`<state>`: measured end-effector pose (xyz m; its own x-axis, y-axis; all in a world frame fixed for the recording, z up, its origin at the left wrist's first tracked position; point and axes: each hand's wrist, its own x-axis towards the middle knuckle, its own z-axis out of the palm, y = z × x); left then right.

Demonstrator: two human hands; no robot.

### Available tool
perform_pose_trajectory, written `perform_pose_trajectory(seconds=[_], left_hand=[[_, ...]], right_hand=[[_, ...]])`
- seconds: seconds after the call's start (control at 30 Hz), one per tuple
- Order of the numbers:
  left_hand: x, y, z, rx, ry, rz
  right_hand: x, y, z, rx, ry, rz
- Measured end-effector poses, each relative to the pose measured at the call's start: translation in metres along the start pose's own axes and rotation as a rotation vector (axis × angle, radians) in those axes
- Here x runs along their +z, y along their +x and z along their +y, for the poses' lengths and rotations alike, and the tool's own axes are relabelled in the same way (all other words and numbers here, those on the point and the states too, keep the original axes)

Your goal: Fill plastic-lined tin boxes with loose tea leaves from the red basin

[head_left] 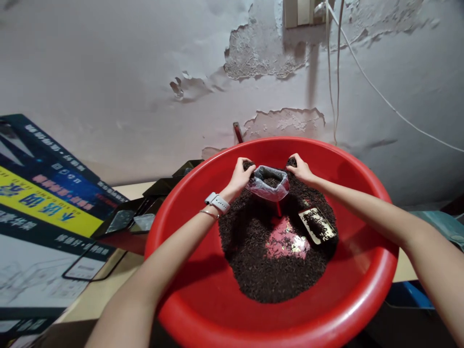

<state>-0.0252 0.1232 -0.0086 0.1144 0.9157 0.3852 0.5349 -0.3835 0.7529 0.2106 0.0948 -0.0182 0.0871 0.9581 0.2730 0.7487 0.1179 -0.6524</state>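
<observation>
A large red basin (pixel 203 290) holds a wide heap of dark loose leaves (pixel 268 280). Near its far side stands an open clear plastic bag (pixel 270 188) with dark leaves inside. My left hand (pixel 242 174), with a watch on the wrist, is closed on a clump of dark leaves just left of the bag. On the bag's right, my right hand (pixel 300 170) is closed on another dark clump. A pale rectangular tray (pixel 307 220) with leaves scattered on it lies at the right of the heap. Red patterned basin bottom shows between.
Printed boxes (pixel 65 193) and dark open containers (pixel 121 220) sit left of the basin. A peeling wall (pixel 145 58) rises behind, with white cables (pixel 380 94) hanging down. Teal material (pixel 438 224) lies at the right.
</observation>
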Motion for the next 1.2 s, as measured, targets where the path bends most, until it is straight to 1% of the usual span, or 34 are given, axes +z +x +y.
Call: perform_pose_trajectory(seconds=[0.07, 0.13, 0.2, 0.27, 0.33, 0.43, 0.53, 0.63, 0.7, 0.77, 0.83, 0.9, 0.93, 0.97, 1.0, 1.07, 1.1, 1.13, 1.2], left_hand=[[0.002, -0.006, 0.01, 0.113, -0.042, -0.089], [0.002, -0.012, 0.016, 0.204, -0.01, -0.204], [-0.001, -0.014, 0.018, 0.267, 0.101, -0.292], [-0.005, -0.014, 0.015, 0.285, 0.243, -0.324], [-0.009, -0.013, 0.009, 0.248, 0.341, -0.312], [-0.015, -0.011, 0.001, 0.16, 0.397, -0.321], [-0.02, -0.011, -0.003, 0.1, 0.413, -0.353], [-0.024, -0.013, -0.004, 0.028, 0.377, -0.392], [-0.027, -0.015, -0.003, -0.05, 0.258, -0.459], [-0.031, -0.016, -0.001, -0.15, 0.102, -0.568], [-0.035, -0.017, 0.002, -0.227, 0.005, -0.683], [-0.04, -0.018, 0.004, -0.257, 0.006, -0.772], [-0.041, -0.019, 0.004, -0.257, 0.025, -0.806], [-0.042, -0.019, 0.002, -0.254, 0.048, -0.842], [-0.041, -0.02, -0.001, -0.258, 0.075, -0.881], [-0.038, -0.021, -0.011, -0.281, 0.167, -0.936], [-0.035, -0.021, -0.019, -0.291, 0.245, -0.93], [-0.032, -0.022, -0.026, -0.296, 0.334, -0.896], [-0.025, -0.023, -0.042, -0.278, 0.503, -0.761]], right_hand=[[-0.002, -0.002, -0.012, -0.045, 0.17, 0.094], [-0.001, -0.006, -0.022, -0.095, 0.293, 0.116], [0.001, -0.01, -0.03, -0.132, 0.354, 0.059], [0.002, -0.014, -0.036, -0.159, 0.359, -0.052], [0.002, -0.018, -0.039, -0.206, 0.303, -0.19], [0.003, -0.026, -0.042, -0.325, 0.082, -0.363], [0.005, -0.034, -0.044, -0.474, -0.206, -0.451], [0.006, -0.034, -0.045, -0.62, -0.348, -0.49], [0.002, -0.031, -0.046, -0.695, -0.363, -0.527], [-0.005, -0.026, -0.047, -0.739, -0.362, -0.59], [-0.014, -0.022, -0.046, -0.722, -0.341, -0.681], [-0.021, -0.018, -0.041, -0.632, -0.267, -0.755], [-0.023, -0.016, -0.038, -0.563, -0.2, -0.751], [-0.024, -0.014, -0.034, -0.486, -0.121, -0.707], [-0.024, -0.012, -0.03, -0.409, -0.041, -0.633], [-0.022, -0.009, -0.023, -0.285, 0.094, -0.433], [-0.021, -0.009, -0.021, -0.241, 0.138, -0.338], [-0.021, -0.011, -0.02, -0.2, 0.168, -0.26], [-0.029, -0.025, -0.022, -0.102, 0.213, -0.153]])
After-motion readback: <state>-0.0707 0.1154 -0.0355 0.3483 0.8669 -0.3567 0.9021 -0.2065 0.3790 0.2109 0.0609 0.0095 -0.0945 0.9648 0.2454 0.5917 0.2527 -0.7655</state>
